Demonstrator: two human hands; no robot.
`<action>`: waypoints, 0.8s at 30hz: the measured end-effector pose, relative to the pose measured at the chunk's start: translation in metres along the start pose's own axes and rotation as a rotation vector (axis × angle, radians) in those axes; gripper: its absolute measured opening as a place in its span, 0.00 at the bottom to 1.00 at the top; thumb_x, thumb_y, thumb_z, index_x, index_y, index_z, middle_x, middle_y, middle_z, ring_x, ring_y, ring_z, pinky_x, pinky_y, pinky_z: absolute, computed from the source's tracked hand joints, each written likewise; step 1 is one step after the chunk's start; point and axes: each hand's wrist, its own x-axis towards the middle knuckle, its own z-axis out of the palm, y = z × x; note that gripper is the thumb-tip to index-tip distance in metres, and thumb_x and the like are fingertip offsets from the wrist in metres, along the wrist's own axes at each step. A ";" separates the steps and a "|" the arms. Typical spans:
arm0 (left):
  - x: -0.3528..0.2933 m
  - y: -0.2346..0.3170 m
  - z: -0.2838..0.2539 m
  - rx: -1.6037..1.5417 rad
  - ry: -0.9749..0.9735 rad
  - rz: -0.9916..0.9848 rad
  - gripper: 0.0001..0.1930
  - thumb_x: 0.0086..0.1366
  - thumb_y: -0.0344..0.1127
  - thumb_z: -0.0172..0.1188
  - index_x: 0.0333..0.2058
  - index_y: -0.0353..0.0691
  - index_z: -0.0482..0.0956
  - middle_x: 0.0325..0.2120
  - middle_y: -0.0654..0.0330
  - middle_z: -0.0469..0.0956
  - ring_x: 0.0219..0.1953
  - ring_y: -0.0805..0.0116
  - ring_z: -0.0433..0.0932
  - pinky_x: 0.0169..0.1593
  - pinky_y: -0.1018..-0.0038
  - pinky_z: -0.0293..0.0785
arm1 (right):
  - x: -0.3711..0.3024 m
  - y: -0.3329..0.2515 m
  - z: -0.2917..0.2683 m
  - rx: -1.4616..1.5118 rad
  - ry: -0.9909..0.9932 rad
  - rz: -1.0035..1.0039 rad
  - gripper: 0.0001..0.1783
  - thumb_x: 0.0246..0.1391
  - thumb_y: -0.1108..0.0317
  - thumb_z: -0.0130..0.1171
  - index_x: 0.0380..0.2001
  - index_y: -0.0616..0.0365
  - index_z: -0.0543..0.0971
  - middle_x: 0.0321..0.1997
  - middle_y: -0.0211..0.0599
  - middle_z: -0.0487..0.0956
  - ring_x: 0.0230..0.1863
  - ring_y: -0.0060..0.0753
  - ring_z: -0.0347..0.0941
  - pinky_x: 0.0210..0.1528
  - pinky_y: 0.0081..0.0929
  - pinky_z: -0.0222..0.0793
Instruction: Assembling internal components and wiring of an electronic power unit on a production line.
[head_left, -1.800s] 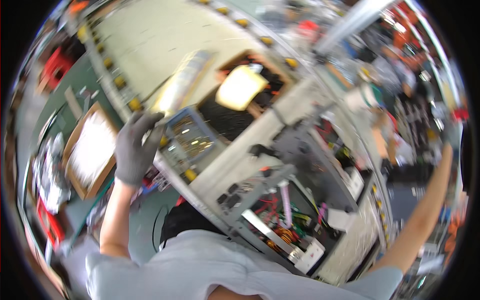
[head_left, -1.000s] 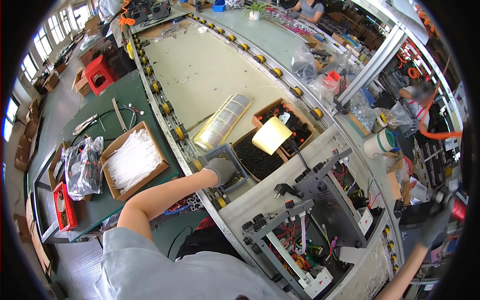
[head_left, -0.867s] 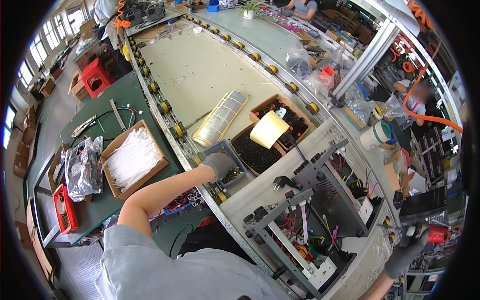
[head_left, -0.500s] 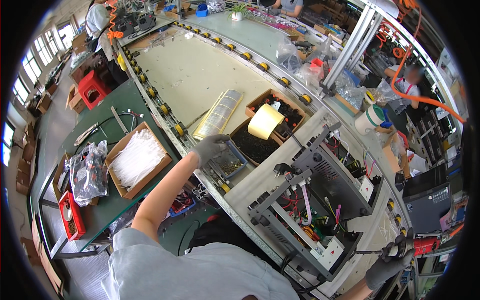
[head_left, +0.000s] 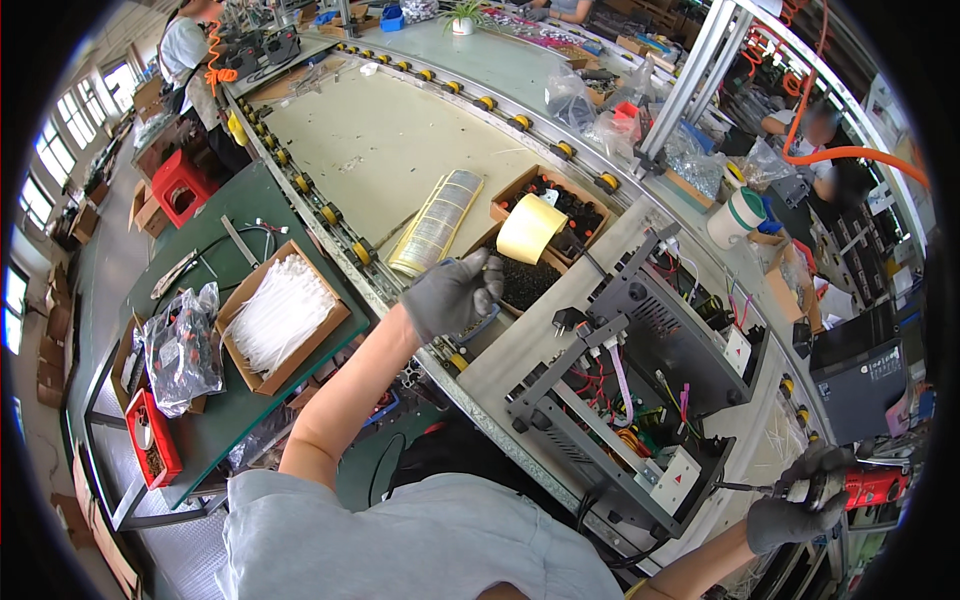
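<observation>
Since the earlier frame, grey-gloved left hand has lifted, fingers curled shut above the black-parts cardboard box; grey-gloved right hand grips a red-handled screwdriver at the workbench's near-right corner.

The left hand in its grey glove covers whatever the fingers close on, so the object cannot be told. The red tool in the right hand is cut by the dark rim (only its front part shows). The parts in the black tray are too small to identify.
</observation>
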 end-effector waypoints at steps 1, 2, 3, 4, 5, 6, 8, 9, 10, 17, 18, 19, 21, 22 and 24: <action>0.004 -0.007 0.017 0.013 -0.045 -0.043 0.11 0.69 0.43 0.48 0.37 0.42 0.70 0.28 0.66 0.71 0.28 0.78 0.71 0.28 0.87 0.70 | 0.000 -0.001 0.002 0.106 -0.005 -0.003 0.39 0.52 0.47 0.52 0.56 0.69 0.62 0.25 0.32 0.62 0.24 0.24 0.52 0.29 0.24 0.49; 0.007 -0.013 0.034 0.015 -0.097 -0.092 0.11 0.69 0.43 0.48 0.37 0.42 0.70 0.27 0.67 0.71 0.28 0.78 0.71 0.26 0.87 0.69 | 0.000 -0.003 0.003 0.191 -0.005 0.001 0.37 0.51 0.48 0.53 0.55 0.69 0.62 0.26 0.32 0.62 0.24 0.24 0.52 0.30 0.25 0.50; 0.010 -0.021 0.050 0.074 -0.102 -0.114 0.11 0.69 0.44 0.49 0.37 0.42 0.71 0.27 0.67 0.71 0.29 0.78 0.71 0.26 0.88 0.69 | 0.002 -0.004 0.003 0.331 -0.044 0.020 0.35 0.51 0.49 0.54 0.53 0.67 0.63 0.30 0.32 0.63 0.25 0.24 0.52 0.31 0.25 0.51; 0.014 -0.031 0.065 0.104 -0.123 -0.153 0.12 0.69 0.44 0.49 0.37 0.42 0.71 0.27 0.68 0.71 0.29 0.79 0.71 0.26 0.88 0.70 | 0.002 -0.005 0.002 0.421 0.005 0.061 0.33 0.52 0.50 0.54 0.52 0.65 0.64 0.32 0.32 0.64 0.26 0.24 0.54 0.34 0.25 0.54; 0.016 -0.042 0.080 0.165 -0.122 -0.178 0.12 0.68 0.44 0.50 0.38 0.41 0.71 0.29 0.67 0.71 0.29 0.78 0.71 0.25 0.89 0.69 | 0.002 -0.005 0.002 0.457 0.042 0.089 0.31 0.53 0.50 0.54 0.50 0.64 0.65 0.33 0.33 0.64 0.27 0.24 0.55 0.35 0.25 0.56; 0.019 -0.054 0.093 0.198 -0.203 -0.229 0.13 0.68 0.44 0.51 0.40 0.41 0.70 0.32 0.66 0.70 0.31 0.78 0.71 0.27 0.89 0.70 | 0.002 -0.005 0.000 0.536 -0.015 0.100 0.29 0.53 0.51 0.55 0.48 0.63 0.65 0.34 0.33 0.65 0.28 0.25 0.57 0.37 0.26 0.57; 0.021 -0.075 0.116 0.285 -0.217 -0.275 0.12 0.67 0.42 0.52 0.42 0.40 0.70 0.33 0.67 0.68 0.32 0.78 0.70 0.27 0.90 0.69 | 0.003 -0.003 -0.001 0.699 -0.195 0.151 0.26 0.51 0.54 0.58 0.46 0.62 0.66 0.34 0.33 0.66 0.30 0.26 0.59 0.38 0.28 0.60; 0.023 -0.085 0.125 0.289 -0.253 -0.342 0.13 0.66 0.42 0.54 0.44 0.40 0.69 0.33 0.67 0.67 0.33 0.79 0.69 0.27 0.91 0.68 | 0.003 -0.003 -0.003 0.708 -0.147 0.172 0.26 0.50 0.54 0.59 0.45 0.62 0.67 0.34 0.33 0.66 0.31 0.26 0.59 0.38 0.28 0.61; 0.023 -0.096 0.133 0.328 -0.233 -0.362 0.15 0.64 0.43 0.57 0.44 0.41 0.69 0.31 0.69 0.66 0.30 0.81 0.68 0.26 0.90 0.66 | 0.002 -0.003 -0.004 0.793 -0.151 0.184 0.26 0.50 0.55 0.61 0.44 0.62 0.67 0.34 0.33 0.66 0.31 0.26 0.59 0.39 0.29 0.62; 0.032 -0.138 0.155 0.400 -0.230 -0.530 0.19 0.62 0.55 0.57 0.33 0.44 0.71 0.20 0.72 0.65 0.18 0.86 0.60 0.20 0.89 0.58 | 0.006 -0.012 -0.010 0.951 -0.193 0.150 0.22 0.51 0.64 0.60 0.45 0.60 0.64 0.45 0.42 0.68 0.41 0.33 0.69 0.45 0.35 0.68; 0.032 -0.143 0.156 0.406 -0.247 -0.541 0.19 0.62 0.55 0.57 0.33 0.44 0.71 0.20 0.72 0.65 0.18 0.86 0.60 0.20 0.89 0.58 | 0.005 -0.013 -0.009 0.939 -0.222 0.133 0.22 0.52 0.64 0.58 0.46 0.60 0.64 0.45 0.43 0.69 0.39 0.31 0.68 0.44 0.33 0.66; 0.031 -0.147 0.157 0.427 -0.268 -0.534 0.20 0.61 0.56 0.56 0.32 0.44 0.71 0.19 0.72 0.64 0.18 0.86 0.60 0.19 0.89 0.57 | 0.004 -0.013 -0.008 0.904 -0.230 0.116 0.22 0.52 0.64 0.58 0.47 0.60 0.64 0.45 0.43 0.69 0.39 0.29 0.68 0.43 0.32 0.66; 0.029 -0.154 0.158 0.511 -0.226 -0.523 0.23 0.60 0.60 0.56 0.31 0.44 0.71 0.17 0.71 0.63 0.17 0.86 0.59 0.19 0.88 0.56 | 0.002 -0.011 -0.006 0.925 -0.275 0.098 0.24 0.52 0.63 0.57 0.49 0.59 0.64 0.44 0.42 0.70 0.38 0.27 0.68 0.42 0.31 0.65; 0.029 -0.156 0.160 0.521 -0.221 -0.529 0.23 0.60 0.60 0.56 0.31 0.44 0.71 0.17 0.71 0.63 0.17 0.86 0.59 0.19 0.88 0.56 | 0.000 -0.011 -0.006 0.906 -0.253 0.128 0.23 0.51 0.63 0.58 0.49 0.58 0.65 0.42 0.41 0.70 0.36 0.25 0.67 0.41 0.30 0.64; 0.028 -0.158 0.162 0.578 -0.233 -0.536 0.24 0.59 0.61 0.56 0.31 0.43 0.71 0.17 0.71 0.63 0.17 0.85 0.58 0.19 0.87 0.56 | -0.004 -0.009 -0.003 0.867 -0.212 0.117 0.25 0.50 0.62 0.59 0.49 0.57 0.65 0.42 0.39 0.71 0.32 0.23 0.65 0.38 0.27 0.62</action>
